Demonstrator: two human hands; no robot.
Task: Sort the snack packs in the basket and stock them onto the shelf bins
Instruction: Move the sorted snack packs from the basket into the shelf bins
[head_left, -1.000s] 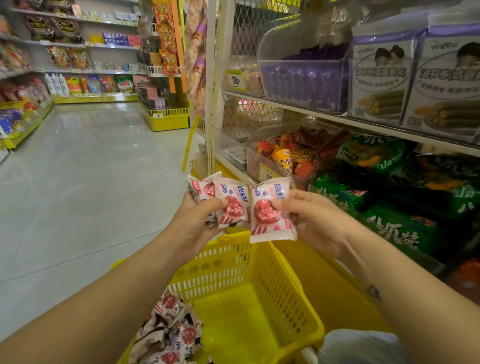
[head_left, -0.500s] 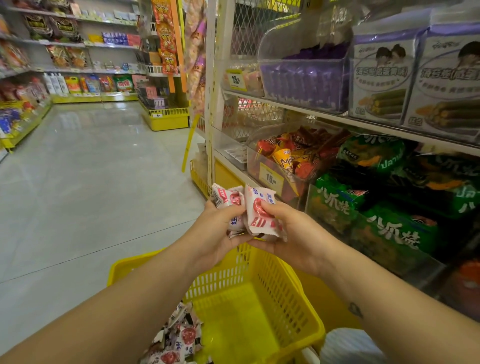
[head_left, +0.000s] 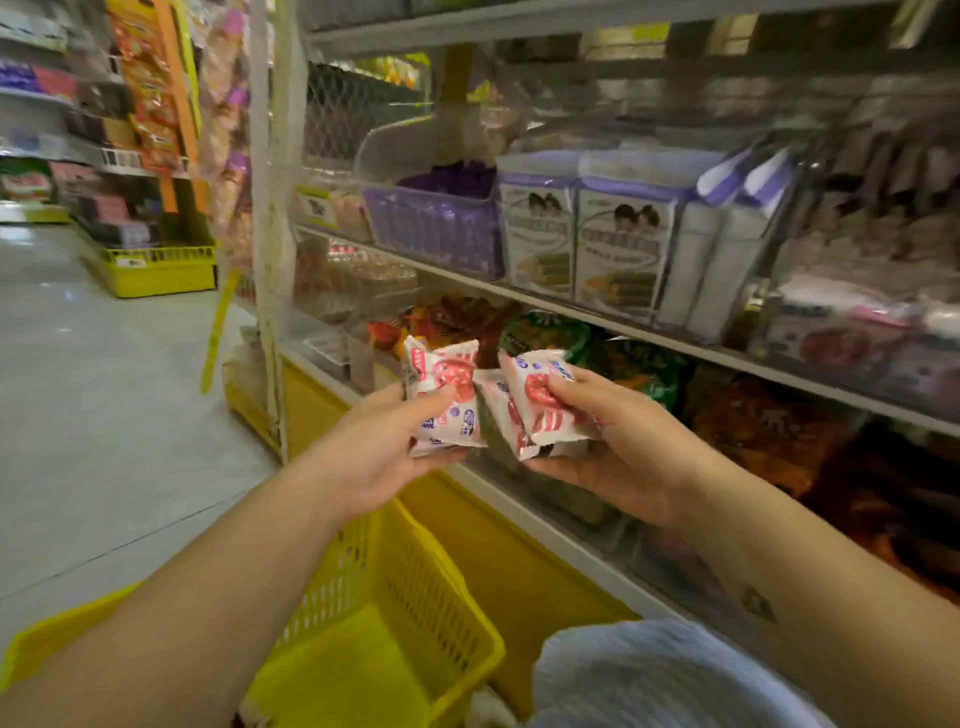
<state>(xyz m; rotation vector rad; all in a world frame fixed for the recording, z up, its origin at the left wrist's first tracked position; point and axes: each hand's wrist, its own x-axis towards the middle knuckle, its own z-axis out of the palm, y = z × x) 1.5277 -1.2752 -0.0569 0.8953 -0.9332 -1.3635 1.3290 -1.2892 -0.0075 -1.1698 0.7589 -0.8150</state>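
White and red snack packs (head_left: 537, 402) are held up in front of the shelf (head_left: 675, 340), above the basket (head_left: 415, 571). One bunch is pinched in the left hand (head_left: 374, 447), with the thumb laid over the front pack. The other bunch is gripped in the right hand (head_left: 618, 452): its fingers (head_left: 582, 387) are curled round the packs, thumb on top. The two bunches are close together and seem to touch in the middle.

The step in hand is judged to be sorting. To do it well, the packs should be spread out so that each front can be seen, and the same kinds should be kept together. The packs look puffy and smooth, so they should be held by their flat sides and not squeezed hard. The right bin should be found before anything is let go. White and pink packs seem to be kept in a clear bin (head_left: 841, 338) far to the right, but it is too blurred to be sure.

The shelf is set along the right side. A purple bin (head_left: 436, 234) and purple boxes (head_left: 540, 239) are stood on the upper board, and green bags (head_left: 550, 332) are kept below. The yellow basket is placed low and near; what is in it is mostly hidden. A pale shiny floor (head_left: 104, 389) is seen on the left, with a low yellow stand (head_left: 156, 270) far down the aisle.
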